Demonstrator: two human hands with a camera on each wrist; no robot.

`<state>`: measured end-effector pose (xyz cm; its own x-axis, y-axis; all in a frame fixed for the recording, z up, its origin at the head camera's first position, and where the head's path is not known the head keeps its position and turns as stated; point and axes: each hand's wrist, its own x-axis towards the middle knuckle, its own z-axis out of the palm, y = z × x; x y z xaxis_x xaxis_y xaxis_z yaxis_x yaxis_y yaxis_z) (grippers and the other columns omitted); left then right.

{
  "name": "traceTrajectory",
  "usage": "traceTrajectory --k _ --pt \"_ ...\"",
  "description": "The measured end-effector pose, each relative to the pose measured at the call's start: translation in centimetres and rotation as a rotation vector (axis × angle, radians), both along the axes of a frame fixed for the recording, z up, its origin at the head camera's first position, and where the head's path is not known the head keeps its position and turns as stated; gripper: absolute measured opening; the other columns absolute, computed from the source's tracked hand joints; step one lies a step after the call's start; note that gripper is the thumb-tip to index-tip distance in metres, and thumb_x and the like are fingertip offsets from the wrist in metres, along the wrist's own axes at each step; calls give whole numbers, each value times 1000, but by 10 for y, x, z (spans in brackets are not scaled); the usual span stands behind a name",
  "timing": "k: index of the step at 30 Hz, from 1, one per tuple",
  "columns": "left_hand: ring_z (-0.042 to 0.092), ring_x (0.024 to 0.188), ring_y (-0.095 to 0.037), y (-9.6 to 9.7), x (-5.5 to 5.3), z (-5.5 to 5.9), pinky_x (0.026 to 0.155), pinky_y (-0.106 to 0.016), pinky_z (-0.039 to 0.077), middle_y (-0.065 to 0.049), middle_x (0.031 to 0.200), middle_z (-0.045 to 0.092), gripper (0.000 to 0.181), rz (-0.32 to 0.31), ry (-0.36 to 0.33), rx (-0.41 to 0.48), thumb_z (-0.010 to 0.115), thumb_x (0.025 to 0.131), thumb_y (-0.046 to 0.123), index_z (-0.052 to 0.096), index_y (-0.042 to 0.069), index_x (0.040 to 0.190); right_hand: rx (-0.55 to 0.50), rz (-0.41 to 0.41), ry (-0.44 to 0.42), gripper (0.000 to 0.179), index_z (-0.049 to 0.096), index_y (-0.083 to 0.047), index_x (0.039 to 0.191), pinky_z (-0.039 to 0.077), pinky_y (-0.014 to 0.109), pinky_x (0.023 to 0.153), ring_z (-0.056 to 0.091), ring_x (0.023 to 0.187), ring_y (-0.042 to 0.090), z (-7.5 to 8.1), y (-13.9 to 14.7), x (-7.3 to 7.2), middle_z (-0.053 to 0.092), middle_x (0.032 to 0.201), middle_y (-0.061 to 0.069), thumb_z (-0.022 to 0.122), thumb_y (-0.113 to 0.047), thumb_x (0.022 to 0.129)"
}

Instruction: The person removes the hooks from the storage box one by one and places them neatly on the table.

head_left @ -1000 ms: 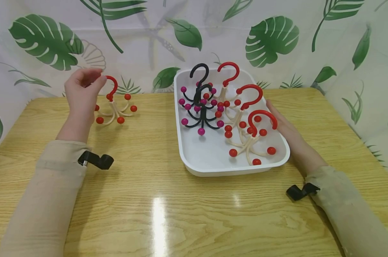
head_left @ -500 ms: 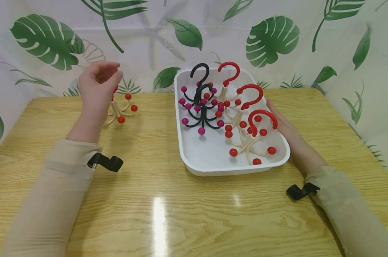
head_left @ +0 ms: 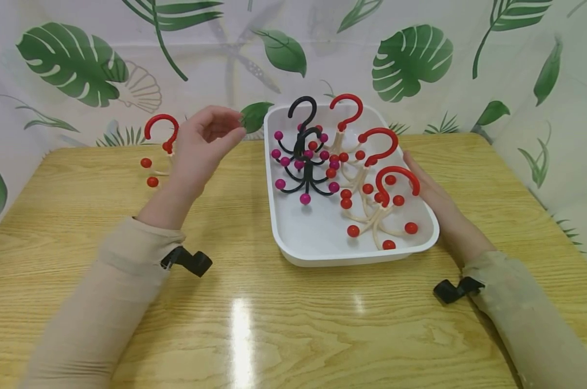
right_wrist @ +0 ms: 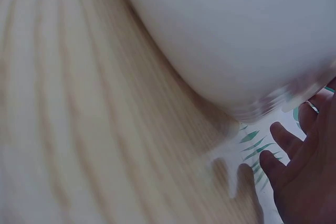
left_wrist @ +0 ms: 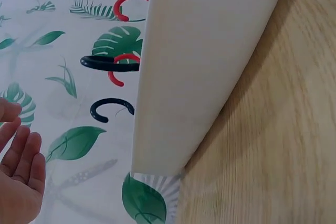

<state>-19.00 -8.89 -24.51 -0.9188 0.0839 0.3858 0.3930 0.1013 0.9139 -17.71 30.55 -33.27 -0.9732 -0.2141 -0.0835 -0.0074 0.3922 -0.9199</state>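
My left hand (head_left: 202,143) is in the air between a hanging hook (head_left: 163,127) at the left and the white plastic tub (head_left: 354,260). Nothing is in its loosely bent fingers. That hook has a red crook and pale curved arms tipped with red balls; my hand partly covers it. Inside the tub are a black hook (head_left: 305,170) with magenta balls, another black hook (head_left: 303,111) behind it, and three red-topped hooks, the nearest red-topped hook (head_left: 380,213) at the front right. My right hand (head_left: 434,200) rests along the tub's right side, fingers extended in the right wrist view (right_wrist: 304,156).
The tub stands on a wood-grain table (head_left: 215,324). A white cloth with green leaf prints (head_left: 318,48) rises behind the table and along its sides. Black wrist cameras sit on both sleeves, the left camera (head_left: 188,262) and the right camera (head_left: 456,290).
My left hand has released the red hook at the left and moved right, toward the tub. That hook stays on the table. The right hand and the tub have not moved.
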Motion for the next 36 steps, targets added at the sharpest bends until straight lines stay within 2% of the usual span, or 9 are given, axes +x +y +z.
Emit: traceTrajectory --k 9,20,30,36 --pt "55 93 -19 30 9 -3 88 -30 46 -14 104 58 27 -82 -2 -91 62 85 6 57 -3 110 -3 4 0 51 11 -49 139 10 54 108 -4 139 11 -1 0 0 4 149 -19 35 -42 95" --pt "55 96 -21 53 6 -17 88 -29 46 -15 108 57 27 -189 -20 -66 61 84 3 56 -4 110 -13 11 5 51 10 -48 139 10 54 108 -4 138 10 -2 0 0 4 149 -19 35 -41 95" --pt "54 97 -26 63 5 -23 87 -31 47 -14 109 56 29 -154 -9 -96 63 83 3 57 -3 111 -4 -1 -5 52 10 -50 139 12 54 107 -4 139 12 -2 0 -1 4 149 -19 36 -43 95" --pt "55 93 -15 69 -10 -42 83 -26 48 -5 105 56 28 -122 -36 -85 65 83 7 58 6 110 -4 -1 -8 52 10 -50 139 13 55 107 -4 139 13 -1 0 0 5 149 -19 36 -43 94"
